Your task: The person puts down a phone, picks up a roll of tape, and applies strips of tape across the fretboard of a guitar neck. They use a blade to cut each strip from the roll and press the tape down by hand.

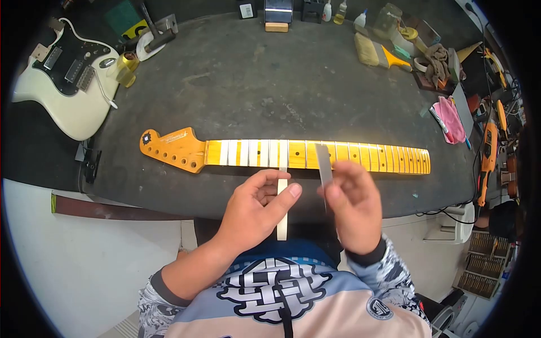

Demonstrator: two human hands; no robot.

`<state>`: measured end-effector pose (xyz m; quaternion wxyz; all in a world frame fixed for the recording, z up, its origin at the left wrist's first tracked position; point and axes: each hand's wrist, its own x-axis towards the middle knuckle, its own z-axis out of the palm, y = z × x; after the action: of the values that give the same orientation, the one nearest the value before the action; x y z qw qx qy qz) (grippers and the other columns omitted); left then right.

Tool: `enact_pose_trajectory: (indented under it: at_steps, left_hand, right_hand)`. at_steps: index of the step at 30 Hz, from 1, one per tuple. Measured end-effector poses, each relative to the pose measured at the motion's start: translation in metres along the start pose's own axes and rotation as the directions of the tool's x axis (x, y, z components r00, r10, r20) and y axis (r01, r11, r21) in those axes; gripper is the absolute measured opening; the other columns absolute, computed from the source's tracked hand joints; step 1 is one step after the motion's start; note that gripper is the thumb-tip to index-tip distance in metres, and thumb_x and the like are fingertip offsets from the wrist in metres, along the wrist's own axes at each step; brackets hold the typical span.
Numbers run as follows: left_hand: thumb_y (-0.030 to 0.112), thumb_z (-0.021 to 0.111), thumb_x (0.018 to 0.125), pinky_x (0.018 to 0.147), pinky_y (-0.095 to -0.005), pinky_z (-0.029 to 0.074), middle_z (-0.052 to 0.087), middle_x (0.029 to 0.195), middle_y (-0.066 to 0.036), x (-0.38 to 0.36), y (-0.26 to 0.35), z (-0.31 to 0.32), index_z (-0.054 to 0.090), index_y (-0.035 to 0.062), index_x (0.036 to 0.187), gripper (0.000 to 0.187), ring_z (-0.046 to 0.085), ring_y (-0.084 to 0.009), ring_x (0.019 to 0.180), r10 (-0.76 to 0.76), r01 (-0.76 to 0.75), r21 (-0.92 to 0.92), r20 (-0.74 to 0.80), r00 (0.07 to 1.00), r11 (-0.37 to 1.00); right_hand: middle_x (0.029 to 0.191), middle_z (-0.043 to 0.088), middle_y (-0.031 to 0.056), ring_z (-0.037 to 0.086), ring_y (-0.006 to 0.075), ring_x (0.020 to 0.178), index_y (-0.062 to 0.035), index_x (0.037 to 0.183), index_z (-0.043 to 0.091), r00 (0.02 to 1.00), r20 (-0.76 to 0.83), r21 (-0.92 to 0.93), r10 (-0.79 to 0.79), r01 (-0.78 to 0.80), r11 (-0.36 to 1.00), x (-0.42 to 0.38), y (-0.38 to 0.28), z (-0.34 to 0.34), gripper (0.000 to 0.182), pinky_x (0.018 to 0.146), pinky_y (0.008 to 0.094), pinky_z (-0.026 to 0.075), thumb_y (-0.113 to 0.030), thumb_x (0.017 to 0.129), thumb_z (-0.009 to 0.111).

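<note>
A guitar neck [360,156] with a glossy amber finish lies across the bench, headstock [172,147] to the left. Pale strips of masking tape [244,153] cover the fretboard between several frets at the headstock end. My left hand [248,211] pinches a length of tape [282,217] that hangs over the bench's front edge, its upper end at the neck's lower edge. Held upright in my right hand [358,208] is a thin, flat grey metal blade [323,160]. The blade's top overlaps the fretboard from my viewpoint; whether it touches cannot be made out.
A white electric guitar body [67,84] rests at the left. Toward the back right lie a wide paintbrush [380,53] and small bottles [340,12]. A pink cloth [449,119] and an orange power tool [489,155] are at the right.
</note>
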<state>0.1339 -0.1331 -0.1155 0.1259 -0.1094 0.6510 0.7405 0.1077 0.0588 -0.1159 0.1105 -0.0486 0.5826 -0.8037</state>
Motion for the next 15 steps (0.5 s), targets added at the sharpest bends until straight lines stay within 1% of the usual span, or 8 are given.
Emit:
enact_pose_trajectory:
  at_steps: [1, 4, 5, 6, 9, 12, 13, 15]
  left_hand:
    - [0.025, 0.07, 0.099, 0.097, -0.0306, 0.05, 0.067, 0.115, -0.011, 0.0, 0.0, 0.0, 0.059, -0.0034, 0.127, 0.041, 0.064, -0.0159, 0.11, 0.004, -0.004, -0.004, 0.004, 1.0, 1.0]
    - [0.025, 0.073, 0.097, 0.101, -0.0323, 0.048, 0.065, 0.118, -0.012, -0.001, -0.005, -0.003, 0.056, -0.003, 0.131, 0.048, 0.061, -0.0173, 0.116, 0.018, -0.018, 0.0, 0.031, 0.999, 1.0]
    - [0.025, 0.075, 0.095, 0.103, -0.0334, 0.047, 0.063, 0.122, -0.012, -0.002, -0.008, -0.005, 0.055, -0.0026, 0.134, 0.052, 0.06, -0.0181, 0.119, 0.028, -0.028, 0.008, 0.051, 0.998, 1.0]
    - [0.024, 0.078, 0.093, 0.105, -0.0344, 0.046, 0.062, 0.125, -0.013, -0.003, -0.009, -0.006, 0.053, -0.0023, 0.136, 0.056, 0.058, -0.0189, 0.122, 0.038, -0.039, 0.015, 0.074, 0.997, 0.999]
    - [0.02, 0.086, 0.084, 0.111, -0.0382, 0.041, 0.054, 0.135, -0.015, -0.005, -0.01, -0.012, 0.047, -0.0004, 0.142, 0.073, 0.052, -0.0218, 0.131, 0.159, -0.196, 0.214, 0.182, 0.97, 0.957]
    - [0.015, 0.09, 0.077, 0.115, -0.0402, 0.036, 0.05, 0.14, -0.015, -0.009, -0.013, -0.018, 0.043, 0.0014, 0.145, 0.083, 0.048, -0.0237, 0.135, 0.146, -0.18, 0.12, 0.246, 0.958, 0.976]
    - [0.013, 0.09, 0.077, 0.116, -0.04, 0.034, 0.051, 0.14, -0.015, -0.011, -0.012, -0.018, 0.039, 0.0014, 0.147, 0.087, 0.047, -0.0241, 0.136, 0.131, -0.152, 0.077, 0.225, 0.966, 0.985]
    - [0.013, 0.09, 0.076, 0.116, -0.0399, 0.035, 0.051, 0.14, -0.015, -0.012, -0.012, -0.019, 0.038, 0.0009, 0.147, 0.088, 0.048, -0.0245, 0.136, 0.137, -0.159, 0.077, 0.23, 0.963, 0.984]
  right_hand:
    - [0.1, 0.066, 0.0053, 0.062, 0.0115, 0.088, -0.0035, 0.133, 0.049, 1.0, -0.018, 0.16, -0.025, 0.027, 0.987, -0.011, 0.014, -0.002, 0.038, 0.076, 0.0248, 0.05, -0.009, 0.099, 0.067]
    - [0.101, 0.065, 0.0049, 0.063, 0.0121, 0.09, -0.0059, 0.132, 0.047, 0.994, -0.106, 0.329, -0.014, 0.048, 0.943, -0.024, 0.03, 0.004, 0.038, 0.073, 0.0243, 0.049, -0.01, 0.1, 0.067]
    - [0.103, 0.064, 0.0046, 0.063, 0.0126, 0.091, -0.0067, 0.131, 0.046, 0.994, -0.103, 0.319, -0.028, 0.06, 0.946, -0.023, 0.032, 0.0, 0.038, 0.073, 0.024, 0.05, -0.01, 0.1, 0.067]
    - [0.103, 0.064, 0.0045, 0.063, 0.0123, 0.091, -0.0066, 0.131, 0.047, 0.994, -0.108, 0.275, -0.032, 0.061, 0.96, -0.022, 0.03, -0.004, 0.037, 0.073, 0.024, 0.05, -0.01, 0.1, 0.067]
    - [0.102, 0.065, 0.0045, 0.063, 0.0112, 0.09, -0.0054, 0.127, 0.049, 0.992, -0.124, 0.17, -0.029, 0.05, 0.984, -0.018, 0.017, -0.011, 0.034, 0.077, 0.024, 0.05, -0.006, 0.099, 0.067]
    - [0.104, 0.066, 0.0038, 0.064, 0.0119, 0.091, -0.005, 0.125, 0.051, 0.996, -0.085, 0.015, -0.029, 0.03, 0.999, -0.014, 0.009, -0.018, 0.033, 0.076, 0.0236, 0.05, -0.003, 0.097, 0.068]
    - [0.101, 0.066, 0.0038, 0.064, 0.0115, 0.091, -0.0043, 0.123, 0.053, 0.997, -0.074, -0.048, -0.029, 0.026, 0.998, -0.013, 0.007, -0.02, 0.032, 0.076, 0.0234, 0.05, -0.002, 0.096, 0.069]
    - [0.097, 0.068, 0.0039, 0.064, 0.0108, 0.09, -0.0028, 0.12, 0.058, 0.998, -0.05, -0.18, -0.03, 0.02, 0.983, -0.007, 0.0, -0.024, 0.031, 0.076, 0.0231, 0.049, 0.001, 0.093, 0.071]
